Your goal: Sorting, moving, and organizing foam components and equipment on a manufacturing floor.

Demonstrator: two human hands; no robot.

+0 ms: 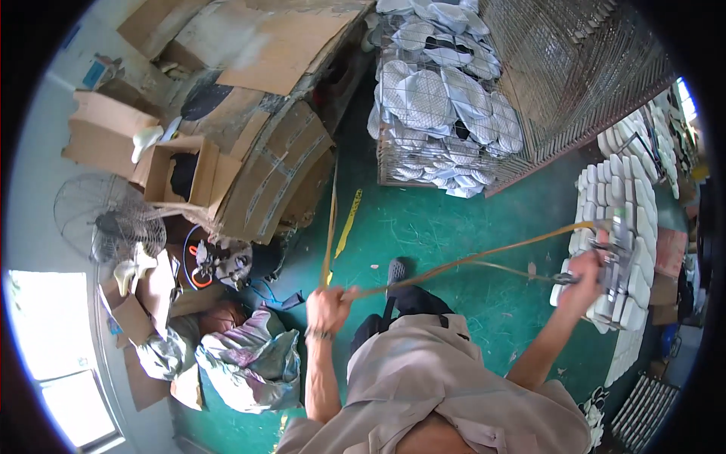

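Note:
My left hand [327, 309] is closed around a yellowish hose [333, 219], which comes down from the far side beside the cardboard-covered bench. From that hand the hose stretches to the right, toward the tool. My right hand [581, 280] grips a silvery metal tool [620, 253] that looks like a spray gun; its details are blurred. A thinner line [503, 267] also reaches the lower end of this tool near my fist. Just behind the tool, stacked white block-like pieces [639, 197] stand at the right, and whether the tool touches them I cannot tell.
A wire cage [435, 144] with grey-white quilted pieces stands at the far side. Left are a cardboard-covered bench [287, 45], an open carton [178, 174], a fan [110, 223] and a stuffed sack [253, 363]. Yellow tape [348, 223] marks the green floor [469, 227].

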